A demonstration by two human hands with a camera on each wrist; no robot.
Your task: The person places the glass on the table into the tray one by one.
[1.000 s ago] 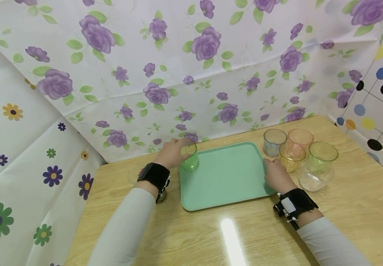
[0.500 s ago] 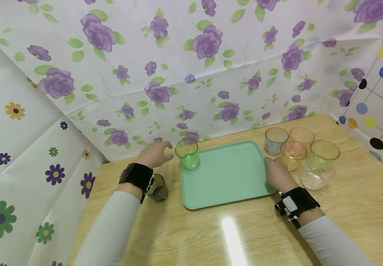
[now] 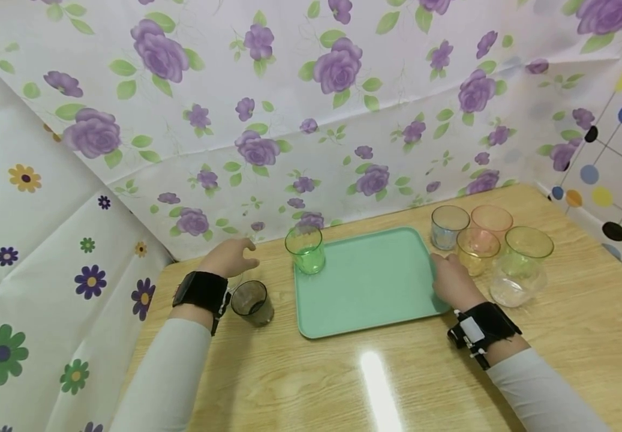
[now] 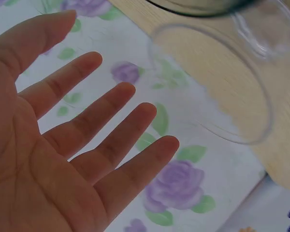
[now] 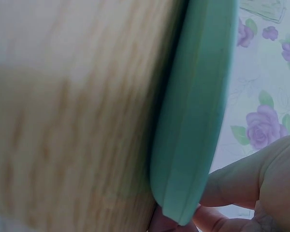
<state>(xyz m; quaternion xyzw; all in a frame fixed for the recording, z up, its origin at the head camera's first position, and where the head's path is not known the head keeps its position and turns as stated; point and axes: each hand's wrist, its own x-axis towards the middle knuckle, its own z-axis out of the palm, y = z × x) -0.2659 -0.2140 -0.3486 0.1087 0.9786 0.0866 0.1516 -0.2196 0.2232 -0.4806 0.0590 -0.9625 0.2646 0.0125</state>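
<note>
My left hand (image 3: pixel 228 258) is off the table, fingers spread and holding nothing; the left wrist view shows its bare palm. Near it stands a clear glass (image 4: pixel 261 82), mostly hidden by the hand in the head view. A grey tinted glass (image 3: pixel 253 304) stands just in front of it. The green glass (image 3: pixel 309 255) sits upright in the far left corner of the mint-green tray (image 3: pixel 364 288). On the tray's right edge, my right hand (image 3: pixel 453 282) grips the rim; the right wrist view shows thumb and fingers at the rim.
Right of the tray several glasses cluster: blue (image 3: pixel 449 228), pink (image 3: pixel 491 223), amber (image 3: pixel 477 252), yellow-green (image 3: pixel 528 246) and clear (image 3: pixel 513 288). The wooden table (image 3: pixel 311 384) meets a floral sheet (image 3: pixel 284 120) at the back.
My left hand has let go of the green glass and moved left, toward the clear and grey glasses. The green glass stays on the tray. My right hand keeps its place.
</note>
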